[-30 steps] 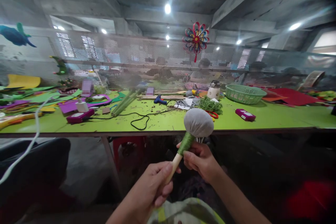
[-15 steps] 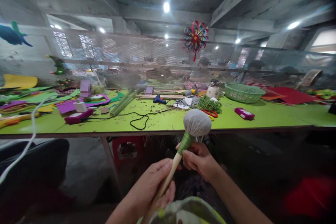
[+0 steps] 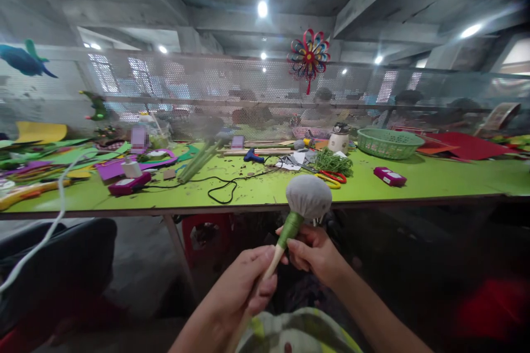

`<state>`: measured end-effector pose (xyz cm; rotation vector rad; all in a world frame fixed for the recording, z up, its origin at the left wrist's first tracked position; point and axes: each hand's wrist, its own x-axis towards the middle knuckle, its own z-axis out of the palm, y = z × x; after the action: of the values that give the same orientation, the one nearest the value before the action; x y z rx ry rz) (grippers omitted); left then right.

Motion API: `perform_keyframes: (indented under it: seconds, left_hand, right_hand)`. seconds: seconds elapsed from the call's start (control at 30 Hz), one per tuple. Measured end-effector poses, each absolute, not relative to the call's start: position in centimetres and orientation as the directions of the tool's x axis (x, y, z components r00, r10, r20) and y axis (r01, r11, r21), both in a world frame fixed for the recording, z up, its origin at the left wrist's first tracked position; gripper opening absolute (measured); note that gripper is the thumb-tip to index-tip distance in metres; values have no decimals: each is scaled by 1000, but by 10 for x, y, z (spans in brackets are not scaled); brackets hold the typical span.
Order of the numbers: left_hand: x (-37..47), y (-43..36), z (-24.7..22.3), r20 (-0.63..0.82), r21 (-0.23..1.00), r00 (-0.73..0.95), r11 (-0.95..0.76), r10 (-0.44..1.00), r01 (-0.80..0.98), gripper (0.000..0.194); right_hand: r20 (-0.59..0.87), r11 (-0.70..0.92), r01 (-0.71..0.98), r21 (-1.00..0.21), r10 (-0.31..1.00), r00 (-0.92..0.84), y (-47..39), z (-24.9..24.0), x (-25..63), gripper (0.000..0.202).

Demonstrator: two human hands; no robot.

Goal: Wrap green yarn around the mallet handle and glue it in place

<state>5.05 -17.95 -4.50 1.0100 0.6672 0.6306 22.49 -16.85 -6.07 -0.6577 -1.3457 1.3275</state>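
Observation:
A wooden stick (image 3: 272, 265) with a round, grey cloth-covered head (image 3: 308, 197) is held tilted in front of me, its head up and to the right. Green thread (image 3: 290, 228) is wound in a tight band around the neck just below the head. My left hand (image 3: 252, 278) is closed around the bare wood under the band. My right hand (image 3: 317, 253) is closed at the green band, thumb in front and fingers partly hidden behind it. Whether a loose thread end lies in those fingers cannot be made out.
Beyond my hands is a green table (image 3: 265, 190). On it are scissors (image 3: 329, 179), a tangle of green strands (image 3: 333, 162), a blue glue gun (image 3: 253, 156), a black cable (image 3: 223, 190), a purple box (image 3: 389, 176) and a green basket (image 3: 389, 143).
The stick has turned a little, and its grey head has shifted slightly left and down. My left hand sits a bit higher on it. My right hand stays at the green band.

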Motion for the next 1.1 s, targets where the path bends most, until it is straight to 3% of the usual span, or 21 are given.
perform_keyframes:
  seconds: [0.07, 0.17, 0.23, 0.3, 0.37, 0.43, 0.53, 0.8, 0.9, 1.1]
  left_hand:
    - [48, -177, -46, -187, 857, 718, 468, 671, -214, 32]
    - [50, -176, -47, -179, 899, 669, 396, 721, -187, 34]
    - [55, -177, -47, -140, 964, 541, 238, 830, -116, 35]
    - [61, -179, -47, -7, 1000, 363, 17, 932, -24, 34]
    - [64, -179, -48, 160, 980, 221, -182, 962, 83, 34]
    - [66, -179, -51, 241, 949, 176, -269, 955, 162, 36]
    - [66, -176, -55, 173, 971, 212, -203, 962, 129, 44]
    - [55, -166, -48, -112, 965, 324, 181, 939, -190, 54]
    - [47, -164, -41, -117, 947, 338, 208, 934, -247, 54]
    - [41, -160, -48, -171, 941, 297, 245, 939, -234, 58]
  right_hand:
    - [295, 223, -276, -935, 920, -258, -168, -61, 223, 29]
    - [268, 199, -270, -942, 932, -246, -167, -64, 221, 32]
    - [242, 178, -254, -951, 938, -250, -165, -67, 219, 33]
    - [222, 166, -221, -961, 941, -257, -164, -69, 218, 33]
    - [219, 169, -203, -964, 942, -256, -163, -69, 218, 33]
    - [222, 173, -203, -964, 942, -252, -163, -68, 218, 29]
    - [217, 173, -184, -967, 943, -253, -163, -65, 218, 24]
    - [167, 151, -114, -982, 975, -149, -162, -66, 221, 30]
    - [194, 189, -61, -980, 977, -89, -161, -69, 225, 27]
    - [305, 313, 34, -949, 941, -146, -163, -64, 219, 21]
